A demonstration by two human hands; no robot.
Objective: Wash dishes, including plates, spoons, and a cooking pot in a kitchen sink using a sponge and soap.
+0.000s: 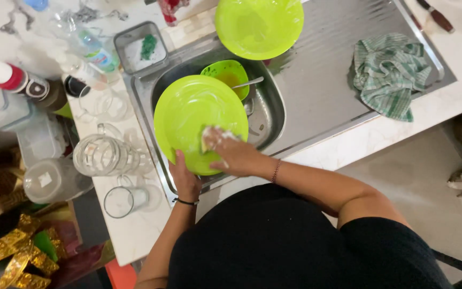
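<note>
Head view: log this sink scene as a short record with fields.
left hand: left hand grips the near rim of the green plate
right hand: right hand presses a soapy sponge on that plate
in sink: small green bowl with a spoon
drainboard: second green plate, checked cloth
counter to the left: glass jars, bottles

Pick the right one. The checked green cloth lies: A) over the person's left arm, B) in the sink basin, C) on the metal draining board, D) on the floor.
C: the checked green cloth lies crumpled on the ribbed metal draining board, right of the sink basin, apart from both hands.
</note>
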